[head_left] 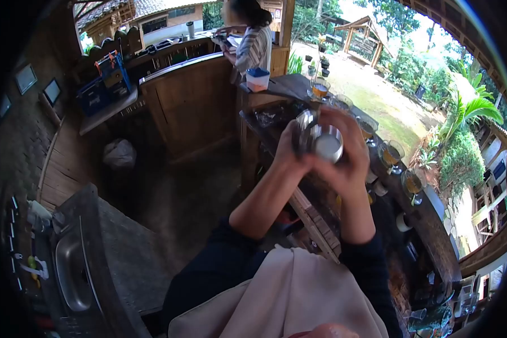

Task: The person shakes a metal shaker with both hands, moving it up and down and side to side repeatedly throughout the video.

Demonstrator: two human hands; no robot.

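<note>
Both of my hands are wrapped round a shiny metal shaker (329, 147), lifted in front of me above the wooden counter. My left hand (293, 147) grips its left side, and my right hand (350, 147) closes over its right side and top. Motion smears the shaker and the fingers, so its exact shape and any lid are hard to make out. The shaker's round, pale end faces me. Beyond my right hand, glass cups with amber liquid stand in a row along the counter, among them a near cup (411, 183) and a far cup (320, 88).
A plastic tub with a blue lid (257, 80) stands at the counter's far end. Behind it a person (253, 50) in a striped top is at another counter. A metal sink (73, 270) lies at my left, and a pale bag (119, 153) rests on the floor.
</note>
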